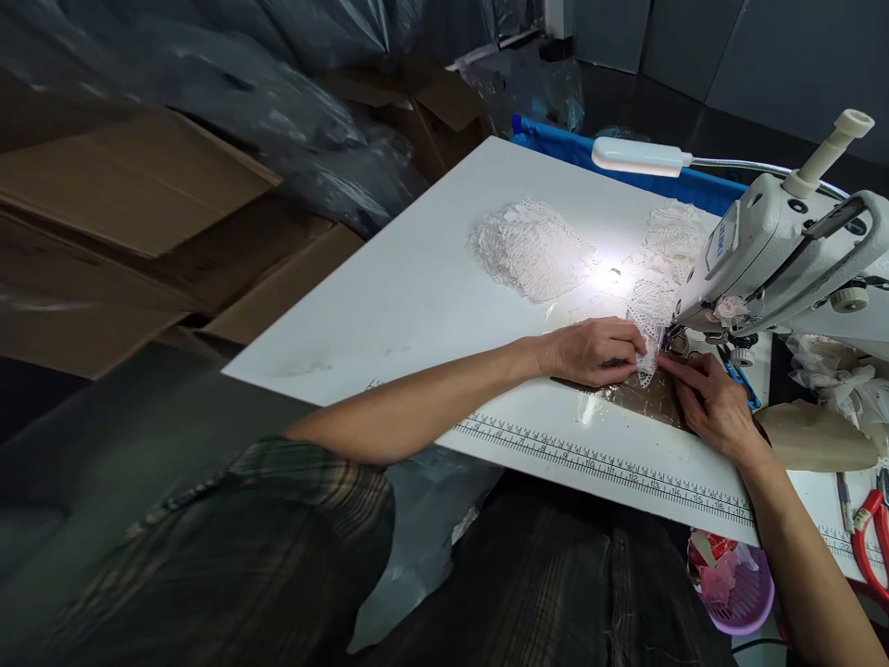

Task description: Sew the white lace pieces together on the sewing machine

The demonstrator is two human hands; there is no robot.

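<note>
**Holding lace at the sewing machine needle**

Both hands are meeting at the right side of the white table [417,287], just in front of the sewing machine [778,250]. The left hand [594,350] is lying palm down with its fingers curled, fingertips touching the left edge of the lace piece [649,320]; whether it is pinching the lace or only pressing it flat cannot be told. The right hand [712,403] is reaching in from the near right, its fingers drawn together and closing on the near edge of the same lace, right beside the presser foot.

The lace piece is running from under the machine head toward the far side, glowing under the lamp [637,156] that is hanging over it on a bent neck. A brown patch [645,396] is showing on the table beneath the hands. Two lace piles are sitting farther back: a larger one [532,248] to the left and a smaller one [673,232] next to the machine. A printed ruler [604,463] is running along the near table edge. Red-handled scissors [871,537] are lying at the far right, and a purple basket [746,597] is sitting below the table edge. Cardboard boxes [125,185] are standing to the left.
</note>
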